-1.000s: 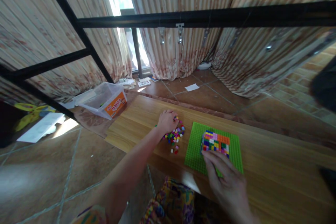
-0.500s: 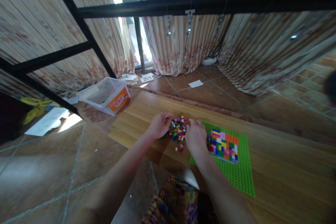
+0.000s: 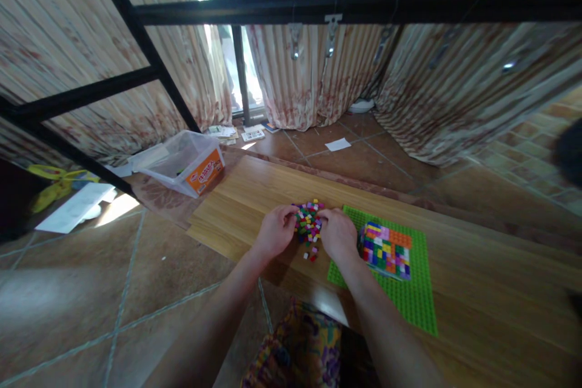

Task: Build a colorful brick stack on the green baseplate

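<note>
A pile of small coloured bricks [image 3: 308, 222] lies on a low wooden board [image 3: 477, 291]. My left hand [image 3: 276, 231] cups the pile's left side with its fingers curled. My right hand [image 3: 337, 234] cups the right side, fingers bent in towards the bricks. Both hands touch the pile; whether either grips a brick is hidden. Just right of my right hand sits a many-coloured block of joined bricks [image 3: 386, 250] on a green baseplate [image 3: 417, 300].
A clear plastic box with an orange label [image 3: 187, 163] stands on the floor at the board's far left. Black metal bars [image 3: 318, 6] cross overhead. Curtains hang behind, papers [image 3: 339, 144] lie on the tiled floor, and patterned cloth [image 3: 300, 351] covers my lap.
My right hand left the coloured block and moved left to the loose pile. Both hands have drawn closer together around the bricks, bunching the pile.
</note>
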`<state>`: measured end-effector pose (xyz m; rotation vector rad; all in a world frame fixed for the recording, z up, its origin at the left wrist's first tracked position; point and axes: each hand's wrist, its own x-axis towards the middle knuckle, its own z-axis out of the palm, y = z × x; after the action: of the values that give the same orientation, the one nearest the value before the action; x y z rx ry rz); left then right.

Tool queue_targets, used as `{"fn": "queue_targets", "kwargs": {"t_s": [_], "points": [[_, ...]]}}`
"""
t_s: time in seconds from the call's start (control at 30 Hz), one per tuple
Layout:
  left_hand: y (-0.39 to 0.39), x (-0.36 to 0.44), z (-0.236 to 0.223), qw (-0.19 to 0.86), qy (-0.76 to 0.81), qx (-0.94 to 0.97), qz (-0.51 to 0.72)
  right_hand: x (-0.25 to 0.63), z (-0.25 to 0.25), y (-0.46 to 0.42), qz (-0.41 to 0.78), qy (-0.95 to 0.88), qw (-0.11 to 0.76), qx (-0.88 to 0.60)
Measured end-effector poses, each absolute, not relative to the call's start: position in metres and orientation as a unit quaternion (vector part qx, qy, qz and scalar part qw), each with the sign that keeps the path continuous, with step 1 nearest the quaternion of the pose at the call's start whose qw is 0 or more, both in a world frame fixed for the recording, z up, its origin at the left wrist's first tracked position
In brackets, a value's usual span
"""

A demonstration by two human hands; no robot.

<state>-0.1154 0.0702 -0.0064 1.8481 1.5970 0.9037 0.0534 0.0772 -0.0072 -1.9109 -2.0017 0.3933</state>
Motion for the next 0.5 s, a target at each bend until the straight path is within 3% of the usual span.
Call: {"fn": "queue_targets", "kwargs": {"t_s": [0.3,0.5], "points": [[0.115,-0.095,0.01,0.128,0.576,0.792,0.158,0.055,-0.003,0.096,0.119,-0.676,0.238,-0.687],[0.129,-0.084,0.01,0.109,0.581,0.801,0.093,0.052,-0.007,0.119,0.128,-0.703,0.204,-0.669]]}}
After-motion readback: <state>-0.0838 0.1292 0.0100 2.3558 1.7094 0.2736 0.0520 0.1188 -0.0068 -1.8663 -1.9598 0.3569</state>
